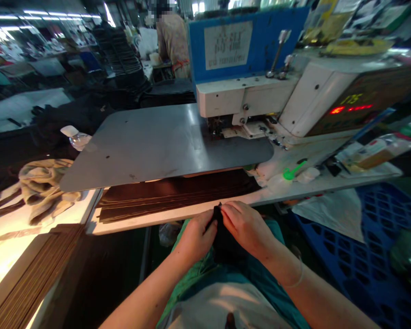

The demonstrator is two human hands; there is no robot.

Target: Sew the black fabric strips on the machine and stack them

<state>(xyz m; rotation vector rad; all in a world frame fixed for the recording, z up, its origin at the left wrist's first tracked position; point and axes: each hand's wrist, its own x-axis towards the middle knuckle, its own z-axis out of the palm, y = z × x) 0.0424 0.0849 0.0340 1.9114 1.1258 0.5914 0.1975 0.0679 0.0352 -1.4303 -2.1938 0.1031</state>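
Note:
My left hand (195,237) and my right hand (248,226) meet just below the table's front edge, both pinching a small piece of black fabric (222,240) over my lap. The fabric hangs down between the hands onto my green apron (260,269). A stack of dark brown strips (171,194) lies on the white table just beyond my hands, partly under the grey metal plate (150,144) of the sewing machine (260,98).
A crumpled beige cloth (43,187) lies at left, with more brown strips (30,274) stacked on a lit surface. A blue plastic crate (373,246) stands at right. The machine's red display (351,108) glows. Another person (173,39) stands far back.

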